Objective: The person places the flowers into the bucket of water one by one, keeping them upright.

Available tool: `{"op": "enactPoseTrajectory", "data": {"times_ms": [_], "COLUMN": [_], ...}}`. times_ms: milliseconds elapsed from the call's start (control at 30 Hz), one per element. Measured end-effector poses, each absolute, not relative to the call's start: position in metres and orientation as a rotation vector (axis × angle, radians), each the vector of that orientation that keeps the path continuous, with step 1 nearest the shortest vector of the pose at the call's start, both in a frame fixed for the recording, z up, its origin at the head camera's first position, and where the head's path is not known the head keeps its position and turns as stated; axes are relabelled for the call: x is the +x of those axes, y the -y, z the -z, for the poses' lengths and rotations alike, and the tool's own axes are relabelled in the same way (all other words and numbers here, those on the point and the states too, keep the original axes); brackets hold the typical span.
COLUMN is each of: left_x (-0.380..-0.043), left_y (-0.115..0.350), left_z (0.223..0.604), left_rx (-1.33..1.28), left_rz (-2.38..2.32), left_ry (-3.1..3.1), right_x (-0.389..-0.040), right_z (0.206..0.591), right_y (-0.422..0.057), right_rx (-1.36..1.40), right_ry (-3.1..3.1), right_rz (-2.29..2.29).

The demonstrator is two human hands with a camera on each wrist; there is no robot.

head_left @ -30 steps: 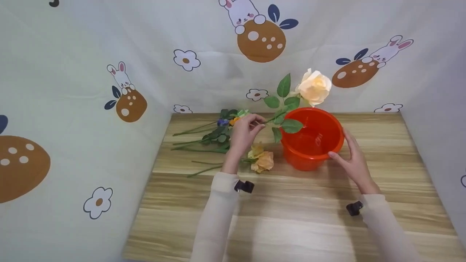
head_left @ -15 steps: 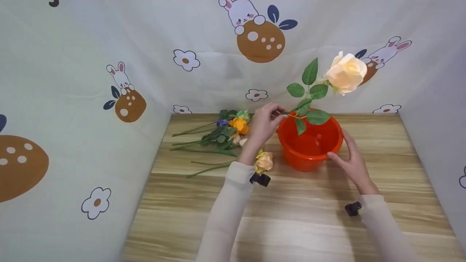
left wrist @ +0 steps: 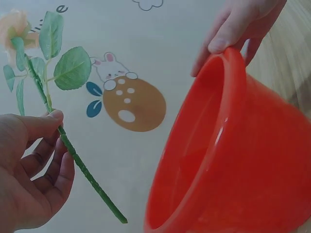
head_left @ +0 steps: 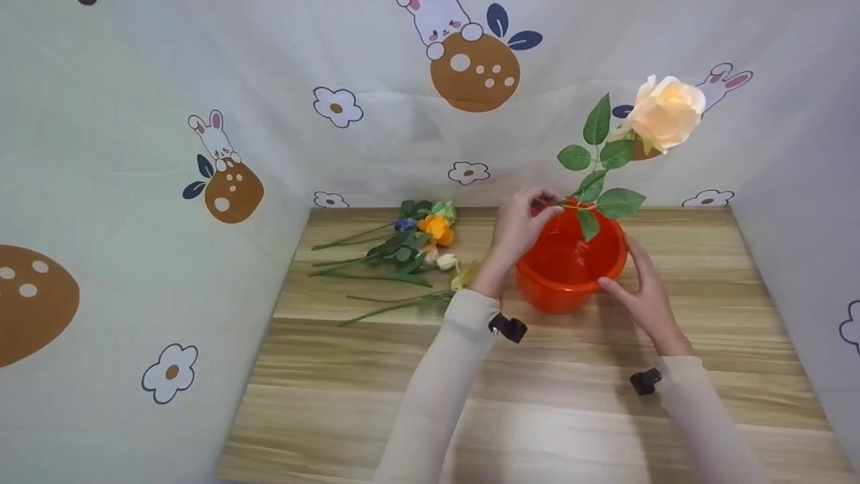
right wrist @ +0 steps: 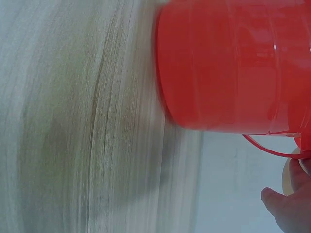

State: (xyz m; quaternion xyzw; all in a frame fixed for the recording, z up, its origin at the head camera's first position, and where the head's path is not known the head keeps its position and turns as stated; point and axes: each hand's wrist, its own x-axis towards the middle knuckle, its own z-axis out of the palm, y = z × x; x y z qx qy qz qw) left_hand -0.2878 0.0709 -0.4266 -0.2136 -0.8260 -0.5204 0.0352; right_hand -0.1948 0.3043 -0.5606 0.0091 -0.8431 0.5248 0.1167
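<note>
My left hand (head_left: 519, 227) pinches the green stem of a pale peach artificial rose (head_left: 667, 112) between thumb and fingers. In the head view the bloom tilts up to the right, its leaves overlapping the far rim of the red bucket (head_left: 557, 298). The stem's lower end (left wrist: 109, 205) points down beside the bucket's mouth in the left wrist view, outside the rim there. My right hand (head_left: 643, 290) grips the bucket's rim at the right, thumb on the near side. The bucket stands on the wooden table, and its thin red handle (right wrist: 267, 148) shows in the right wrist view.
Left of the bucket lie several artificial flowers: an orange one (head_left: 438, 230), a purple one (head_left: 405, 224), a white bud (head_left: 446, 262) and a yellow one (head_left: 462, 277) partly behind my left arm. A printed cloth wall (head_left: 383, 154) rises behind the wooden table (head_left: 336, 383).
My left hand has carried the rose rightward from beside the bucket to its far-left rim, raising the bloom. My right hand stays on the rim.
</note>
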Motion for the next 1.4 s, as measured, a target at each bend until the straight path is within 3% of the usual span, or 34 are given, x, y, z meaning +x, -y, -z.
{"op": "enactPoseTrajectory", "data": {"times_ms": [333,733,1000,1400], "left_x": [-0.291,-0.296,-0.301,-0.309], "left_y": [-0.094,-0.111,-0.12,-0.132], "left_z": [0.452,0.481,0.494,0.501], "left_rx": [-0.593,-0.341,-0.192,-0.114], "left_rz": [1.593,1.495,1.306,1.188], "left_ry": [2.564,2.763,2.908,3.103], "right_x": [-0.195,-0.191,-0.181,-0.182], "right_z": [0.562,0.553,0.53,0.532], "right_y": [-0.304,-0.294,-0.28,-0.282], "right_rx": [0.017,-0.022,-0.06,-0.042], "right_ry": [2.442,2.409,2.366,2.31], "right_rz": [-1.558,-1.627,-1.746,-1.808]}}
